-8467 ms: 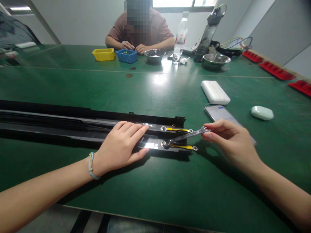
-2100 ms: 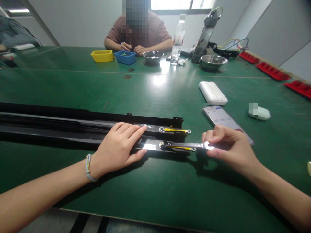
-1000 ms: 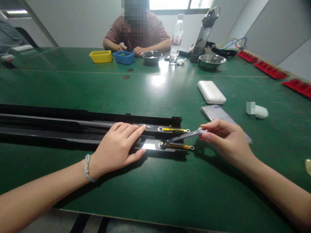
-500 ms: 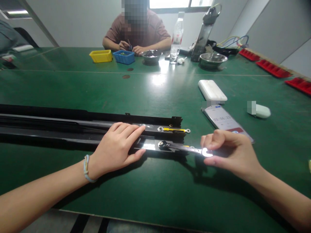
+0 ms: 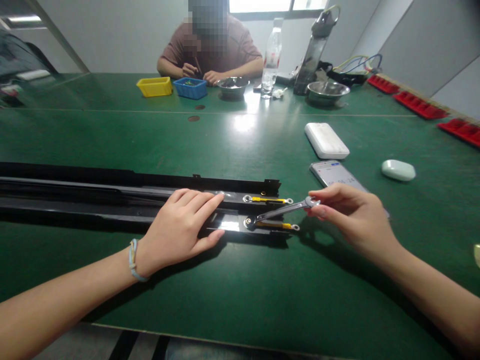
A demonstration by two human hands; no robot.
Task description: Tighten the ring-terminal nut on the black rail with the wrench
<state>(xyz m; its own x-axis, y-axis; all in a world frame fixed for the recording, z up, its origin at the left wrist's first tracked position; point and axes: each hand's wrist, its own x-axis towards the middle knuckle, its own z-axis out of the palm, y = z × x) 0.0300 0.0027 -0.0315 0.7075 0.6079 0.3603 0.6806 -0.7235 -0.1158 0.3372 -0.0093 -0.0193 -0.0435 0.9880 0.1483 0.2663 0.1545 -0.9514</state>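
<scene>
My left hand (image 5: pixel 180 227) lies flat across two long black metal rails (image 5: pixel 93 212), fingers stretched out, pressing near their right ends. In my right hand (image 5: pixel 352 220) is the open end of a combination wrench (image 5: pixel 283 210), pinched between thumb and fingers. The wrench's other end sits beside or around a nut (image 5: pixel 248 221) on the nearer rail; exactly how it fits there is hard to see. Under it runs a yellow-sleeved wire with ring terminals (image 5: pixel 275 225). A matching yellow wire (image 5: pixel 268 200) is fixed on the farther rail.
Right of the rails lie a phone (image 5: pixel 333 175), a white power bank (image 5: pixel 326 140) and a pale oval case (image 5: pixel 398 170). Across the green table (image 5: pixel 150 290), a person sits behind a yellow bin (image 5: pixel 154 87), a blue bin (image 5: pixel 190 89) and a steel bowl (image 5: pixel 233 88). Bottles stand farther right.
My right hand has swung the wrench's free end away from me, up toward the farther rail, uncovering the nearer yellow wire's end. My left hand stays in place.
</scene>
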